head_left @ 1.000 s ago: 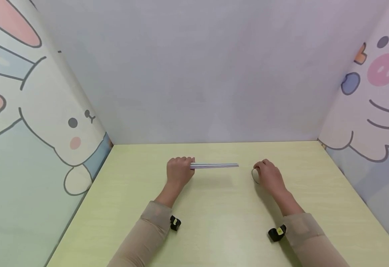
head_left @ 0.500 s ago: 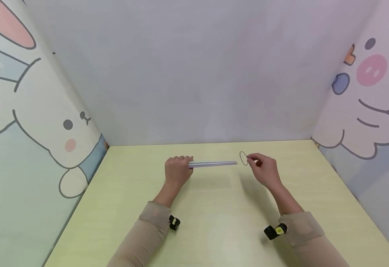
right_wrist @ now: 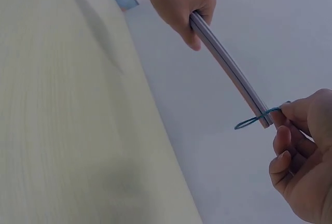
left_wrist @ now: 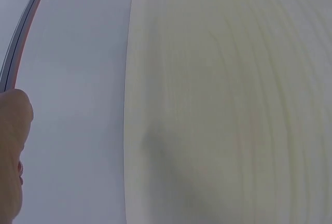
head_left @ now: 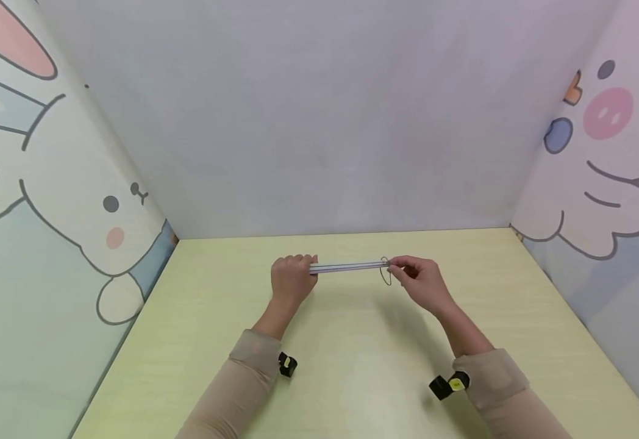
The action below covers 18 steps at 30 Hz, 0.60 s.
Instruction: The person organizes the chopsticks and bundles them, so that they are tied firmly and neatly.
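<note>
**Sticks (head_left: 347, 267) span from left hand (head_left: 293, 280) to right hand (head_left: 422, 281)**

My hands are apart. My left hand grips one end of the sticks, their long axis running sideways between both hands. Their free tips lie just beside my right hand, the nearer one, whose thumb and finger pinch a thin loop (right_wrist: 266, 113) that appears to circle those tips.

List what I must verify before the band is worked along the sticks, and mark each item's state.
1. Left grip curled round the sticks: ok.
2. Sticks bundled side by side: ok.
3. Right grip pinching the band: ok.
4. Band at the sticks' free end: ok, it crosses them close to the tips.
5. Every stick through the band: cannot tell, too fine to see.
6. Band snug: not ok, its loop hangs loose below the sticks.
</note>
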Each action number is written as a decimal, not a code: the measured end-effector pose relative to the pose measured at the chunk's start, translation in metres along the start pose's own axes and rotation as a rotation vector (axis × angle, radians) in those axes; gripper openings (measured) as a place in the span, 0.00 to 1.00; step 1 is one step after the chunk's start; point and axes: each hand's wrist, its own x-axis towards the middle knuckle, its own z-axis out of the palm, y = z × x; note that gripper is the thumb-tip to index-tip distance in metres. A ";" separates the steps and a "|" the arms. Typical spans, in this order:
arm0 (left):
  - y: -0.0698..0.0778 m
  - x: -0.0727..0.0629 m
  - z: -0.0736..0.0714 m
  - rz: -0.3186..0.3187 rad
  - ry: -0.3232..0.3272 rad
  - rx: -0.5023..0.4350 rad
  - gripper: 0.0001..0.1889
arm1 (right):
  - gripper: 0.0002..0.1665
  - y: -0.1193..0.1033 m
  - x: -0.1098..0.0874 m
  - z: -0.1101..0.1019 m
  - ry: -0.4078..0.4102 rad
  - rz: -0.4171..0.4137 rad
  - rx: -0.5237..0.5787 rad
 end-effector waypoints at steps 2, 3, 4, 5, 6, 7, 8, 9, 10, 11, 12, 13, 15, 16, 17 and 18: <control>0.000 0.000 0.001 -0.006 -0.001 -0.002 0.17 | 0.10 0.001 -0.003 0.003 -0.052 -0.005 0.001; -0.001 0.000 0.001 -0.009 -0.004 -0.004 0.17 | 0.09 0.001 -0.004 0.004 -0.081 -0.016 -0.008; -0.001 -0.001 0.001 -0.012 -0.005 -0.008 0.17 | 0.08 0.000 -0.007 0.006 -0.114 -0.033 -0.016; -0.001 -0.001 0.000 -0.016 -0.009 -0.012 0.18 | 0.07 -0.004 -0.010 0.007 -0.148 -0.068 -0.017; -0.001 -0.001 0.000 -0.021 -0.014 -0.016 0.18 | 0.07 -0.009 -0.012 0.008 -0.183 -0.112 -0.015; -0.001 -0.001 0.000 -0.027 -0.025 -0.018 0.18 | 0.07 -0.012 -0.015 0.010 -0.211 -0.163 -0.014; -0.002 -0.001 0.000 -0.032 -0.032 -0.022 0.18 | 0.09 -0.011 -0.016 0.012 -0.237 -0.214 -0.006; -0.003 -0.001 0.000 -0.038 -0.038 -0.026 0.19 | 0.11 -0.010 -0.017 0.015 -0.262 -0.253 0.004; -0.003 -0.001 -0.001 -0.042 -0.042 -0.028 0.19 | 0.12 -0.009 -0.018 0.017 -0.283 -0.287 0.025; -0.004 -0.001 0.000 -0.047 -0.043 -0.030 0.19 | 0.13 -0.007 -0.018 0.020 -0.298 -0.310 0.051; -0.005 -0.001 0.000 -0.051 -0.040 -0.034 0.19 | 0.13 -0.001 -0.018 0.023 -0.309 -0.314 0.071; -0.006 -0.001 0.001 -0.053 -0.032 -0.039 0.19 | 0.13 0.005 -0.017 0.025 -0.317 -0.310 0.097; -0.008 -0.001 0.002 -0.052 0.006 -0.052 0.20 | 0.15 0.011 -0.017 0.028 -0.323 -0.250 0.162; -0.009 -0.001 0.003 -0.051 0.030 -0.058 0.20 | 0.17 0.013 -0.017 0.028 -0.314 -0.222 0.197; -0.009 -0.001 0.004 -0.048 0.058 -0.066 0.20 | 0.19 0.014 -0.017 0.029 -0.298 -0.184 0.230; -0.010 -0.001 0.004 -0.045 0.087 -0.074 0.20 | 0.20 0.016 -0.017 0.029 -0.276 -0.141 0.261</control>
